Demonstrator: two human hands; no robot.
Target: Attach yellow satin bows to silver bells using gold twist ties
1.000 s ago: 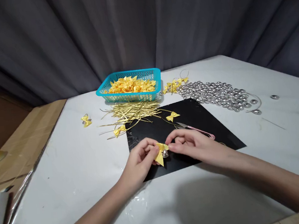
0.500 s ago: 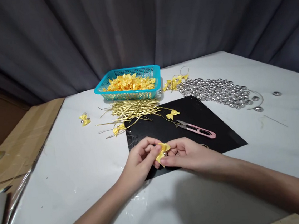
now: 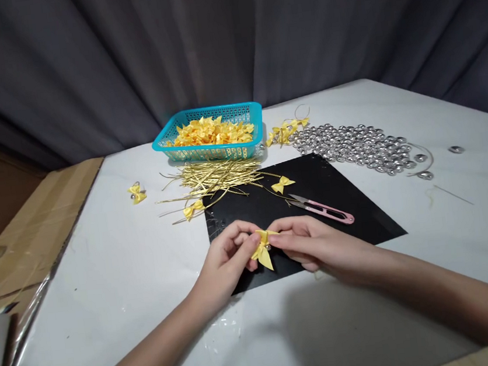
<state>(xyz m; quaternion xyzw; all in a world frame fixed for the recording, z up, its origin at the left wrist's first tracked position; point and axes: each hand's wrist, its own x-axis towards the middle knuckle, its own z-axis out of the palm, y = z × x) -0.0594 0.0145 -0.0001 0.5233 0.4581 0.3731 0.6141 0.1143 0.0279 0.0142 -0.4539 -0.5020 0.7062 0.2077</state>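
A yellow ribbon bow (image 3: 262, 253) with a small silver bead at its middle is held between my two hands, above the near part of a black mat (image 3: 247, 212). My left hand (image 3: 233, 253) pinches its left side between thumb and fingers. From the right, my right hand (image 3: 302, 240) grips the bow's other loop close to the bead. Fingers cover parts of the bow. Beyond the right hand, pink-handled thread snips (image 3: 324, 211) lie on the mat with blades pointing left. Another yellow bow (image 3: 283, 184) rests near the mat's far side.
A turquoise basket (image 3: 209, 153) of yellow bows stands at the back, with gold twist ties (image 3: 221, 177) in front. Silver beads (image 3: 354, 147) spread at right beside several bows (image 3: 286, 132). One bow (image 3: 137, 193) lies far left, another (image 3: 193, 210) at the mat's left edge.
The bow has turned between my fingers, so one tail now points down toward me. My right thumb and fingers have shifted up to the bow's upper right. The view has shifted slightly.
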